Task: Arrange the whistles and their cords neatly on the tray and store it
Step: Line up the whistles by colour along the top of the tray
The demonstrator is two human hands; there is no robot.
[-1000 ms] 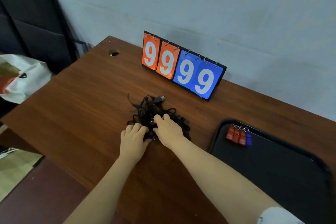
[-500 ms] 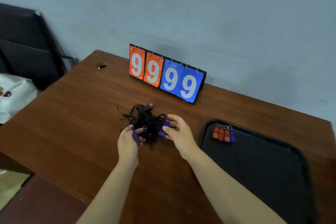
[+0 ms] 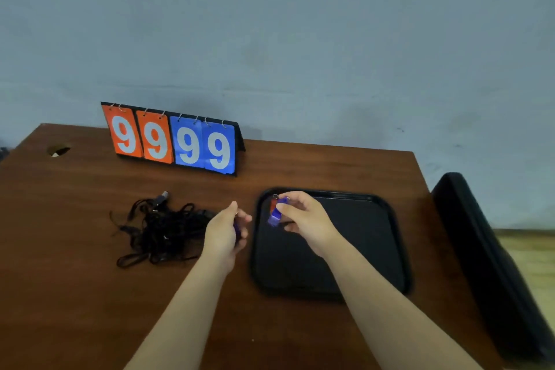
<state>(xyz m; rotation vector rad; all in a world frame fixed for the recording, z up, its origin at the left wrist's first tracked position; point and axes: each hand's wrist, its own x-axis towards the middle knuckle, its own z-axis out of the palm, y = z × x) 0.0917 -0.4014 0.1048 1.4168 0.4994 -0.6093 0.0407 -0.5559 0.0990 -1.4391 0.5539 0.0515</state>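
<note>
My right hand [image 3: 303, 221] pinches a blue whistle [image 3: 275, 213] above the far left corner of the black tray [image 3: 375, 249]. A bit of a red whistle [image 3: 272, 204] on the tray shows behind it; the others are hidden by my hand. My left hand [image 3: 225, 233] hovers between the tray and the cord pile, fingers curled around another blue whistle [image 3: 237, 230], mostly hidden. A tangled heap of black cords [image 3: 162, 230] lies on the wooden table [image 3: 75, 279] to the left of my left hand.
A flip scoreboard [image 3: 171, 141] showing 9999 in orange and blue stands at the back by the wall. A cable hole [image 3: 58, 150] is at the table's far left. A black padded chair [image 3: 486, 264] stands at the table's right edge.
Both hands left the cord pile, each carrying a blue whistle, and moved right. My right hand is now over the tray corner. My head turned right, so the chair came into view.
</note>
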